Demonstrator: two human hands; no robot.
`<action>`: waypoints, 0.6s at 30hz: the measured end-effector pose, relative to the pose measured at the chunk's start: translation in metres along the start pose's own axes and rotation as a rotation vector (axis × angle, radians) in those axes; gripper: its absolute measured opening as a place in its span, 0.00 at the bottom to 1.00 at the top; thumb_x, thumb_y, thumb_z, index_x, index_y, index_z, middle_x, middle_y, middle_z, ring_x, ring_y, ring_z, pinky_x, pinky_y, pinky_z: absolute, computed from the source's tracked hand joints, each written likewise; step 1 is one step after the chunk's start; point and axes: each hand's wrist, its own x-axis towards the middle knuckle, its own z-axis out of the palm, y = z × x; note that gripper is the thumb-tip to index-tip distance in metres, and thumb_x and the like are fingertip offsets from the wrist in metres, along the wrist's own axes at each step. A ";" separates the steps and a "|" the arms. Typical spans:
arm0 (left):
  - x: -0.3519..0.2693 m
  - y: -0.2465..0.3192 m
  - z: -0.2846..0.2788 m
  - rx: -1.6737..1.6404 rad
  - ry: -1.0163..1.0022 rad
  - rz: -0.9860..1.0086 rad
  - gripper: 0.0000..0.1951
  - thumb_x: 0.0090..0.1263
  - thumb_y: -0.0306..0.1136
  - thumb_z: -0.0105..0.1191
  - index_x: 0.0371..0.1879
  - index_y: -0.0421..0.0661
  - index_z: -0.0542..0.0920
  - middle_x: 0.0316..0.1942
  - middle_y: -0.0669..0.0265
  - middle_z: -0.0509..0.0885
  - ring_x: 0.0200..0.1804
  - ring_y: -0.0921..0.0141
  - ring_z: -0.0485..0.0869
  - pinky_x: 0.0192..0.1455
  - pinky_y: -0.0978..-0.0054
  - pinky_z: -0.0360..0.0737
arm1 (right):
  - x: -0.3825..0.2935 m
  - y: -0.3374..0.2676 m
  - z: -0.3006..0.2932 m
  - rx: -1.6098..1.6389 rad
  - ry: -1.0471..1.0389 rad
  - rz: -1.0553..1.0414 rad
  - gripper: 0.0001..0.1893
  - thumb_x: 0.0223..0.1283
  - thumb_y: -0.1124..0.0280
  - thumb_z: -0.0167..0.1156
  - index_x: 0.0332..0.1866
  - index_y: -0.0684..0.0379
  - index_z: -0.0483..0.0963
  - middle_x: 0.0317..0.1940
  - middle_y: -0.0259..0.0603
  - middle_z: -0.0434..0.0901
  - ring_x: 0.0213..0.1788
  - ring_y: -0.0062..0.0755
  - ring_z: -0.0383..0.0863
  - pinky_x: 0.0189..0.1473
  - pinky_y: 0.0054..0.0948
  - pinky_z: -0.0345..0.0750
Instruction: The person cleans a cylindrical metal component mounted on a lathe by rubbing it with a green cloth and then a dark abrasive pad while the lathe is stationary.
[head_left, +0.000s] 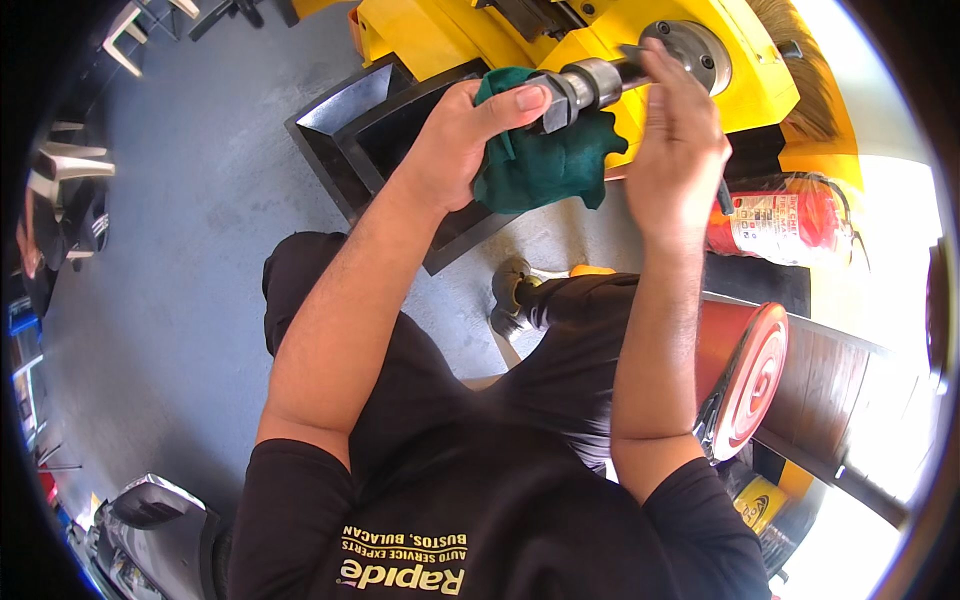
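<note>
My left hand (465, 135) grips a dark green cloth (544, 169) bunched under a steel arbor nut (559, 101), with the thumb pressed on the nut's flat side. Beyond the nut, steel collars (592, 81) sit on a dark shaft (634, 73), which points towards a round bolted flange (694, 54) on a yellow machine (559, 60). My right hand (675, 150), slightly blurred, is at the shaft near the flange with its fingers stretched out. A dark pointed piece shows past its fingertips and a dark rod end (725, 197) beside its wrist; whether it holds them is unclear.
Black metal trays (352, 112) stand below the machine on the grey floor (172, 225). On the right are a red fire extinguisher (795, 221), a red lidded bucket (757, 382) and a broom's bristles (806, 67). White plastic chairs (71, 161) are at far left.
</note>
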 end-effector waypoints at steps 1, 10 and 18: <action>0.001 0.001 -0.003 0.051 -0.039 -0.013 0.27 0.72 0.47 0.60 0.61 0.36 0.77 0.51 0.61 0.87 0.52 0.70 0.88 0.59 0.70 0.86 | 0.004 0.009 0.000 0.077 0.101 0.046 0.13 0.71 0.77 0.58 0.56 0.61 0.83 0.58 0.41 0.86 0.62 0.40 0.84 0.64 0.39 0.77; 0.001 -0.001 0.009 -0.053 0.071 0.017 0.18 0.68 0.43 0.67 0.44 0.39 0.84 0.38 0.67 0.88 0.39 0.77 0.88 0.47 0.77 0.87 | -0.019 -0.016 0.002 0.008 -0.069 -0.054 0.18 0.68 0.72 0.62 0.62 0.56 0.80 0.65 0.34 0.82 0.68 0.34 0.77 0.67 0.41 0.63; 0.001 0.010 0.005 0.037 0.072 0.005 0.18 0.66 0.41 0.69 0.44 0.38 0.85 0.38 0.67 0.88 0.38 0.77 0.87 0.46 0.78 0.86 | -0.008 -0.006 -0.008 -0.041 -0.101 -0.071 0.16 0.70 0.74 0.60 0.61 0.57 0.81 0.66 0.35 0.82 0.69 0.34 0.77 0.68 0.38 0.65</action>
